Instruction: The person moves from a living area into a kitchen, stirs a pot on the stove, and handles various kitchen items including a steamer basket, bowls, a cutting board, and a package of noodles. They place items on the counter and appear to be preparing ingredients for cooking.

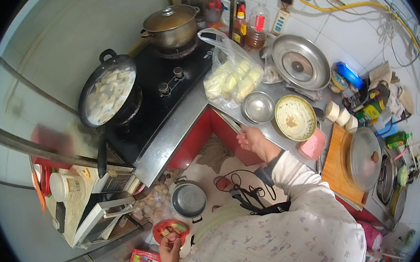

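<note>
My right hand [254, 140], fingers loosely curled and nothing visible in it, is by the front edge of the steel counter [265, 126]. Near it are a small steel bowl [257, 107] and a cream bowl with a speckled rim [295, 117]. Lower left, my left hand [170, 249] appears over a red plastic basin [158, 229] holding cut pieces; whether its curled fingers grip anything is unclear. A black wok [81, 108] with pale food slices in liquid sits on the black gas hob [155, 109].
A lidded pot [172, 25] stands on the rear burner. A clear plastic bag [233, 76] of pale green vegetables lies beside the hob. Right are a pink container [313, 144], wooden cutting board [336, 165] and glass lid [364, 158]. An empty metal pot [188, 199] and cables [254, 189] lie low down.
</note>
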Motion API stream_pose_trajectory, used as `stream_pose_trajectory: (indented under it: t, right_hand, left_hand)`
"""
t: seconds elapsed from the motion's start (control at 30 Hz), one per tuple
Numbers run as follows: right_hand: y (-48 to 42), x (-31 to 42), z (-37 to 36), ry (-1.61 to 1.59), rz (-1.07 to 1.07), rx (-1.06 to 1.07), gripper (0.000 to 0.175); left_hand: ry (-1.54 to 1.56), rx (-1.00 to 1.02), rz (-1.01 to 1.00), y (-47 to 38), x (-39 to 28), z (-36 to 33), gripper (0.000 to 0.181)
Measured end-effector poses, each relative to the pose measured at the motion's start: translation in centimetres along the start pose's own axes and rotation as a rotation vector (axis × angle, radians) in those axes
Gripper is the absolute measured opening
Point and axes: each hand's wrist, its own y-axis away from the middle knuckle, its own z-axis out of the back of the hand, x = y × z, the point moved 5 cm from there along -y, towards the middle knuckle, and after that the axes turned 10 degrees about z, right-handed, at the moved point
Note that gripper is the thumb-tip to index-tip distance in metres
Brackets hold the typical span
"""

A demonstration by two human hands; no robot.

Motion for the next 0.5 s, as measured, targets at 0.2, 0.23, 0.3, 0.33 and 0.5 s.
stream_pose_trajectory:
  t: [0.2, 0.23, 0.3, 0.33, 0.5]
  right_hand:
    - [0.4, 12.5, -8.0, 0.741, 1.217, -0.043, 0.047]
    - [0.1, 15.0, -9.1, 0.793, 1.387, -0.165, 0.059]
    - [-2.5, 18.9, -11.0, 0.919, 1.269, -0.184, 0.079]
    - [-3.4, 20.6, -12.0, 0.979, 1.261, -0.268, 0.084]
    - [-7.8, 25.4, -15.9, 1.173, 1.027, -0.529, 0.105]
  left_hand:
    - [-0.023, -0.089, 0.024, 0.6, 0.0, -0.4, 0.025]
    - [0.007, -0.079, 0.02, 0.7, -0.1, -0.5, 0.025]
    - [0.025, -0.092, 0.087, 1.0, 0.1, -0.7, 0.026]
    - [0.056, -0.081, 0.086, 1.0, 0.1, -0.9, 0.026]
    - [0.11, -0.127, 0.125, 0.7, 0.9, -1.2, 0.027]
